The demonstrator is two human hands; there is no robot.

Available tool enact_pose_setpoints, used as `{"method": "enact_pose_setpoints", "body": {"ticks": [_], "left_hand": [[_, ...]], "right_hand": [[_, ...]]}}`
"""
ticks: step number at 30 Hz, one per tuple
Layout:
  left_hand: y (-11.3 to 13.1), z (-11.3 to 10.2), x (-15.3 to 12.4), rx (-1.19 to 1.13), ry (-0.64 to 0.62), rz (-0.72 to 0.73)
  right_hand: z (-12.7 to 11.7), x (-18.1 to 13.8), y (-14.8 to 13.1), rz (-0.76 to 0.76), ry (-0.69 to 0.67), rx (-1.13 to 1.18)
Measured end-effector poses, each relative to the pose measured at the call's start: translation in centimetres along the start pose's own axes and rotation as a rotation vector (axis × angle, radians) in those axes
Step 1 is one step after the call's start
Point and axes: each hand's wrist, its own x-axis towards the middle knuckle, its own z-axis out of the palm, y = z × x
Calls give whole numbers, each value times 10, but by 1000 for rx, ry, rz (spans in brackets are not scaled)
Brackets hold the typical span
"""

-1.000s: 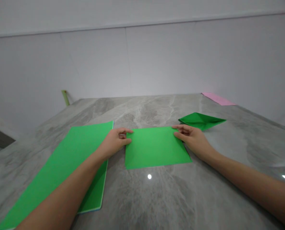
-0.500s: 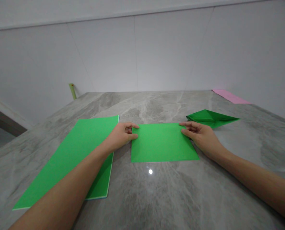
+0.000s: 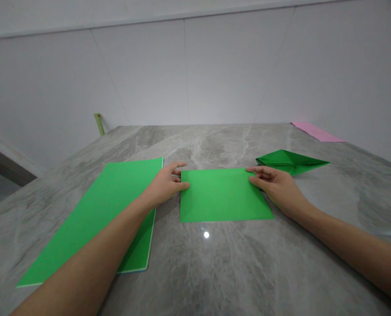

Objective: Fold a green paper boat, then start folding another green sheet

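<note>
Green rectangular paper sheet [image 3: 221, 195], flat on grey marble table [image 3: 215, 272], centre. Left hand [image 3: 164, 184] at far-left corner, grip parted; right hand [image 3: 277, 185] fingertips flat on far-right corner, grip parted. Risk: glossy surface, so uneven pressure could skew the sheet sideways.

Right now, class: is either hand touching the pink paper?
No, the pink paper lies far back on the right, while the left hand and right hand touch the small green sheet.
</note>
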Motion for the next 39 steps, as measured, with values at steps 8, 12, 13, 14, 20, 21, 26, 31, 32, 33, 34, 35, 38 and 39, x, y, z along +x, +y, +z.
{"method": "enact_pose_setpoints", "body": {"ticks": [8, 12, 13, 14, 20, 21, 26, 31, 32, 33, 34, 35, 38, 39], "left_hand": [[-2, -1, 1, 24, -37, 16], [-4, -2, 2, 54, -59, 24], [-4, -2, 2, 63, -66, 27], [-4, -2, 2, 70, -71, 30], [-3, -2, 1, 84, -95, 39], [-3, -2, 1, 88, -97, 42], [-1, -2, 1, 122, -99, 47], [-3, -2, 2, 164, -105, 49], [-4, -2, 2, 170, -104, 52], [-4, -2, 2, 171, -103, 55], [-5, -2, 2, 171, -102, 60], [-5, -2, 2, 169, -102, 65], [-6, -2, 2, 160, -107, 77], [-6, -2, 2, 162, -108, 79]], "right_hand": [[1, 0, -3, 9, 2, -9], [1, 0, -3, 19, -7, 0], [1, 0, -3, 19, -9, -1], [1, 0, -3, 18, -10, -5], [0, -1, -3, 13, -9, -29], [0, -1, -4, 16, -11, -31], [0, -1, -7, 35, -14, -35], [1, -1, -7, 44, -17, -30], [1, -1, -7, 44, -18, -29], [1, -1, -7, 42, -19, -29], [1, -1, -7, 39, -20, -30], [1, -1, -7, 38, -21, -31], [1, -1, -5, 40, -20, -26], [0, -1, -4, 39, -21, -21]]}}
